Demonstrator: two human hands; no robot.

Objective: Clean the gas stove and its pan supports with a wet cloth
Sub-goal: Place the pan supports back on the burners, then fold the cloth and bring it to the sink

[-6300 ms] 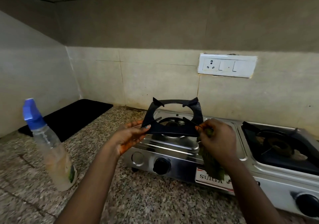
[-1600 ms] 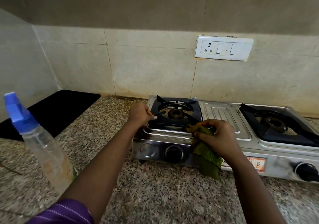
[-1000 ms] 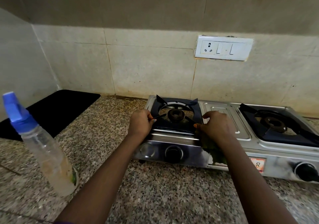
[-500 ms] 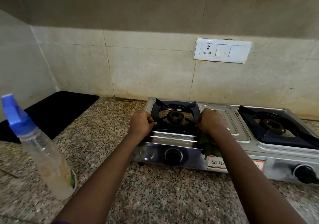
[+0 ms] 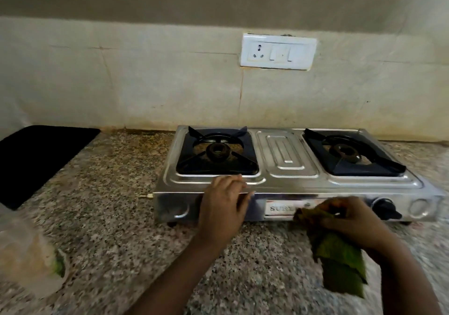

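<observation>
A steel two-burner gas stove [image 5: 286, 159] stands on the granite counter against the tiled wall. Its left pan support [image 5: 216, 153] and right pan support [image 5: 352, 155], both dark, sit flat over their burners. My left hand [image 5: 224, 205] rests against the stove's front edge below the left burner, fingers spread, holding nothing. My right hand [image 5: 349, 220] is in front of the stove's front panel, closed on a green cloth [image 5: 340, 261] that hangs down from it. A black knob [image 5: 385, 209] shows at the right; the left knob is hidden behind my left hand.
A blurred clear spray bottle [image 5: 26, 254] stands at the left near edge of the granite counter [image 5: 116, 217]. A black mat [image 5: 41, 159] lies at the back left. A white socket and switch plate [image 5: 278, 51] is on the wall above the stove.
Both hands have let go of the left pan support, which now lies seated on the stove. The hands dropped to the stove's front; the right one moved right with the cloth.
</observation>
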